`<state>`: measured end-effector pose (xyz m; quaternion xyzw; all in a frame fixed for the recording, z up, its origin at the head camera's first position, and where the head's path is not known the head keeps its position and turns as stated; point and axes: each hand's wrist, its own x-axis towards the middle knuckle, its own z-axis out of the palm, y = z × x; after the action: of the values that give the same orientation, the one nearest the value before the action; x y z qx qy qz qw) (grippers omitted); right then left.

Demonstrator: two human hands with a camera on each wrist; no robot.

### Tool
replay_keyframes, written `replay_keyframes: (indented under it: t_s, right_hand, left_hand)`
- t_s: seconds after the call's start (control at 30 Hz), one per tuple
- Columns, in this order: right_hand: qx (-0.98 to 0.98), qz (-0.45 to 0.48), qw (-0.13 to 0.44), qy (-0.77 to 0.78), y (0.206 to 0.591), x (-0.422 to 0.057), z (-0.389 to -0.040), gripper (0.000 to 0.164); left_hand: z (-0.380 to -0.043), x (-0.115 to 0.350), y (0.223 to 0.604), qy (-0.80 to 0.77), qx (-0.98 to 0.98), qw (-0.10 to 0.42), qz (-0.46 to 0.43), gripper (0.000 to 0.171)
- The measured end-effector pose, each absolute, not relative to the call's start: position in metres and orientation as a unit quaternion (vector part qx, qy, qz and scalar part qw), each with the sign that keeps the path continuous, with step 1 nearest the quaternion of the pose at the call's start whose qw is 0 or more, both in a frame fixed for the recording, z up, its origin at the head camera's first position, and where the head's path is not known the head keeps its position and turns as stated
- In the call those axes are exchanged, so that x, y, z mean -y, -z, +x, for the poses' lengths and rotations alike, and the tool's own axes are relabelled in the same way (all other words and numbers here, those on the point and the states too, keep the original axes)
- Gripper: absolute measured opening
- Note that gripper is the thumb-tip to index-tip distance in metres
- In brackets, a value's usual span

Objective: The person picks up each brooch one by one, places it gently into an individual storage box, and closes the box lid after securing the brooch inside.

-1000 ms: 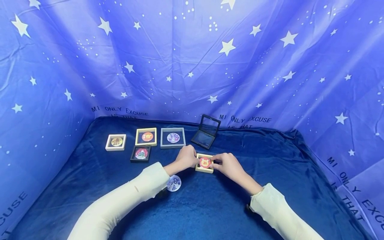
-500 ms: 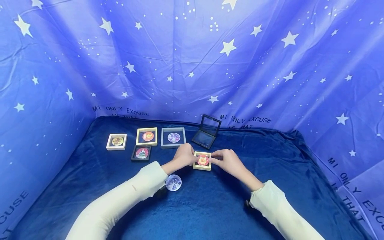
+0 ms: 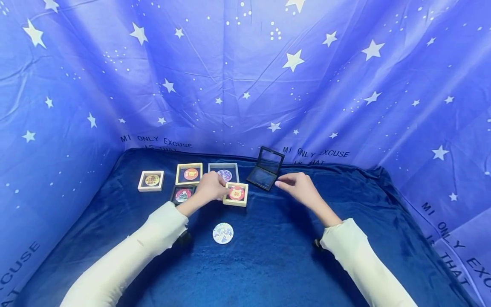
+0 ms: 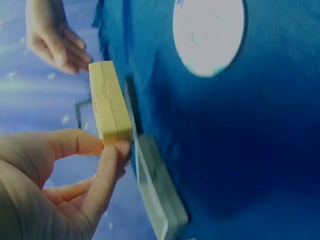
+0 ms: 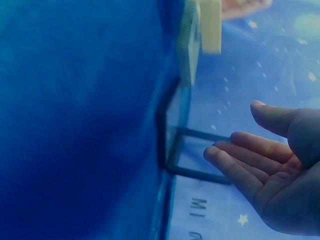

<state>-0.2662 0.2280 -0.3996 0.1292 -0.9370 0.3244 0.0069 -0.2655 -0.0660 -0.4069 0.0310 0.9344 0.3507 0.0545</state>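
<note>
My left hand (image 3: 210,187) pinches a yellow square display case (image 3: 235,204) between thumb and fingers, above the cloth. Behind its clear window shows a red round badge (image 3: 236,192). In the left wrist view the case (image 4: 108,102) is seen edge-on, its two halves together. My right hand (image 3: 301,189) holds nothing; its fingers are extended and apart from the thumb in the right wrist view. Nearest to it stands a black display case (image 3: 262,177) with its lid raised. A round white and blue badge (image 3: 223,233) lies on the cloth in front of the hands.
Along the back left are a white case (image 3: 151,187), a yellow case (image 3: 189,166) and a grey case (image 3: 223,165), each with a badge. A black case (image 3: 178,200) is partly hidden by my left hand. A starry curtain (image 3: 215,64) surrounds the dark blue cloth (image 3: 261,268).
My right hand has let go of the yellow case and moved up and right. My left hand has carried the case left and backward, toward the grey case. The white and blue badge is now uncovered.
</note>
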Motion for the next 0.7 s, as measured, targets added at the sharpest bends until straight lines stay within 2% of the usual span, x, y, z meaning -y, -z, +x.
replay_keyframes:
  t_s: [0.47,0.7]
  right_hand:
    - [0.925,0.067,0.055,-0.369,0.383,-0.242,-0.307,0.035]
    - [0.920,0.056,0.061,-0.383,0.387,-0.240,-0.320,0.039]
  left_hand:
    - [-0.266,0.158,0.391,-0.316,-0.949,0.004,-0.007,0.026]
    - [-0.260,0.200,0.390,-0.341,-0.939,0.020,-0.045,0.036]
